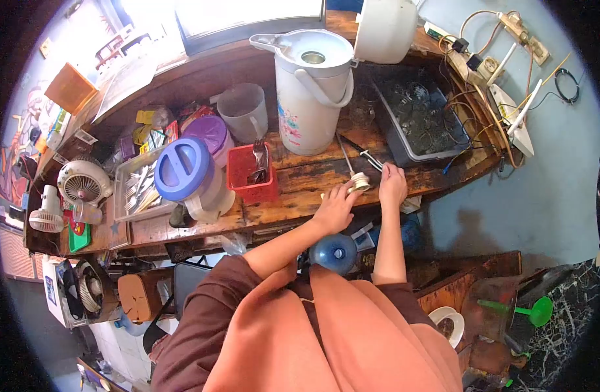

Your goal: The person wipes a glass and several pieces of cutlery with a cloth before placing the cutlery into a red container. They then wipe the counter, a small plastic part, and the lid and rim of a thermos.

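Note:
Fingers curled, my left hand (pixel 336 208) grips a cream round fitting (pixel 359 181) at the front edge of the wooden counter (pixel 293 186). A thin rod (pixel 345 155) runs up from this fitting toward the back. My right hand (pixel 392 187) is just to the right, fingertips pinched at the near end of a slim white piece (pixel 373 161). A dark slim tool (pixel 353 145) lies beyond it on the wood. Behind both hands stands a tall white flowered thermos jug (pixel 311 98), its handle down at the right.
Right of the jug is a grey tub of glassware (pixel 411 157). To the left are a red basket with forks (pixel 241 186), a blue-lidded pitcher (pixel 205 196) and a cutlery tray (pixel 121 189). Cables and sockets (pixel 489 65) line the right wall. Under the counter sits a blue water bottle (pixel 332 255).

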The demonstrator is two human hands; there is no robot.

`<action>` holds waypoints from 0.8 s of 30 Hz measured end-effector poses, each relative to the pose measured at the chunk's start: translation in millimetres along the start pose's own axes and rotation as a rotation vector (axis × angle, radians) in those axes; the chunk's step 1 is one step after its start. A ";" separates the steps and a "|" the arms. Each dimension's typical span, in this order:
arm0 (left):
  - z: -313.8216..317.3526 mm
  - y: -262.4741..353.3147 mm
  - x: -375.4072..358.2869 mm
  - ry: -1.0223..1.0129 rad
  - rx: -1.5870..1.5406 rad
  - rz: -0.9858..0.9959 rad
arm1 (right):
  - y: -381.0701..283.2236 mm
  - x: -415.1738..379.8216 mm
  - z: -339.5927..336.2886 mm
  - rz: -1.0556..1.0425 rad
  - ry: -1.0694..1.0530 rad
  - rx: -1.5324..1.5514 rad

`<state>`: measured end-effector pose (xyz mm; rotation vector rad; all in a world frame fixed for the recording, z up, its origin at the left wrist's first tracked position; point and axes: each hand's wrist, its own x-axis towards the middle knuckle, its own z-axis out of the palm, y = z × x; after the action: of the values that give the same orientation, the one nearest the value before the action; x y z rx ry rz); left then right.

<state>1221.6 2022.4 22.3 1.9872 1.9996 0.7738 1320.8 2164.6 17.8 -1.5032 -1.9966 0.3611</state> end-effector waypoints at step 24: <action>38.3 -30.6 51.7 -0.092 -0.101 0.025 | 16.3 -19.3 3.5 -0.100 0.233 -0.070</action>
<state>1211.3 2082.5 -14.5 1.9575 1.8506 0.7593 1334.6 2152.1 0.3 -1.4102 -1.9056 0.0710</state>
